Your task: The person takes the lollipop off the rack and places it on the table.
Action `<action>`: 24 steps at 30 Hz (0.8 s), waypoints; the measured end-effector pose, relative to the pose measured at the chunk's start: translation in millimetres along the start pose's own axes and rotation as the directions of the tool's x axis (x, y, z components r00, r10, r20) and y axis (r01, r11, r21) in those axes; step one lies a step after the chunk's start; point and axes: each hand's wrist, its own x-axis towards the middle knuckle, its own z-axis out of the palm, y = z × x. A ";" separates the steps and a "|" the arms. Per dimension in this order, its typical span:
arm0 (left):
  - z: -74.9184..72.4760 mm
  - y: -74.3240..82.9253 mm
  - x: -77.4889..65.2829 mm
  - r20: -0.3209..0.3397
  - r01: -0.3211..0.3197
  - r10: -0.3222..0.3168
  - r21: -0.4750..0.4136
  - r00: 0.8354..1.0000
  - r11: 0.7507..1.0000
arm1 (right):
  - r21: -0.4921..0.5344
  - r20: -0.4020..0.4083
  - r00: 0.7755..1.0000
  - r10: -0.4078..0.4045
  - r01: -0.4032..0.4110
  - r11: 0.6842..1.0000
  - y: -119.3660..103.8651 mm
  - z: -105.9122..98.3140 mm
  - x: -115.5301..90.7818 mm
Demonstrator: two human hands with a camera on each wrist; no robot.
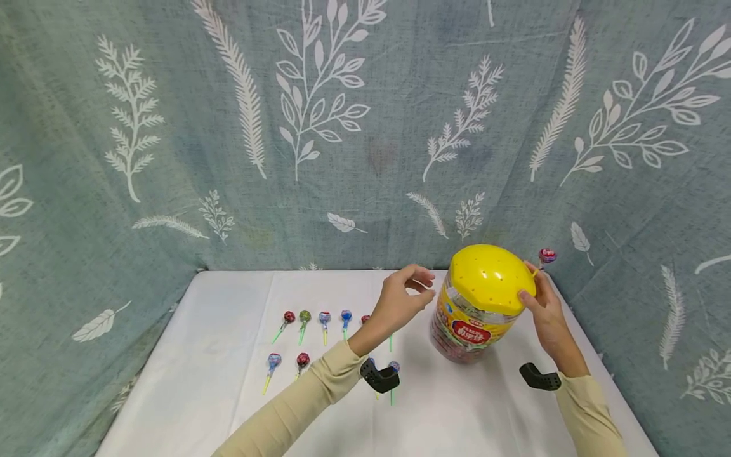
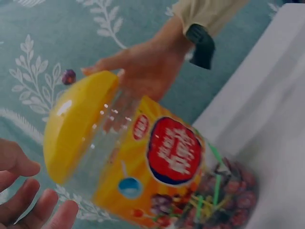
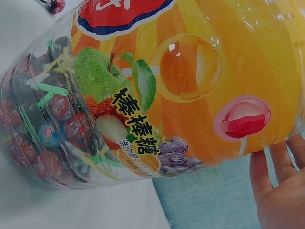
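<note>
A clear plastic jar of lollipops with a domed yellow lid stands on the right part of the table. My right hand holds it at the upper right side, thumb on the lid's edge and fingers round the back. One lollipop sticks out beside those fingers, its yellow stick meeting the lid's edge. To the left of the jar, my left hand hovers with loosely bent fingers and nothing in them. Wrapped lollipops and coloured sticks show through the jar's lower part in the right wrist view.
Several loose lollipops lie in two rows on the white tablecloth, among them a green one and a blue one. My left forearm covers part of the rows. A leaf-patterned curtain surrounds the table's back and sides.
</note>
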 end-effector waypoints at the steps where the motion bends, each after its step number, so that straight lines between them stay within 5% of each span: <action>1: 0.8 2.5 2.8 0.005 -0.012 0.012 0.007 1.000 1.000 | -0.001 0.000 1.000 0.000 0.000 1.000 0.4 0.1 0.1; 10: 12.4 25.2 29.4 0.046 -0.097 0.096 0.020 0.994 0.995 | -0.001 -0.009 1.000 -0.001 0.001 1.000 0.9 -0.4 0.9; 24: 49.7 51.3 65.2 0.093 -0.208 0.203 0.041 0.975 0.977 | -0.004 -0.008 0.999 0.038 -0.038 0.999 1.0 -1.6 0.9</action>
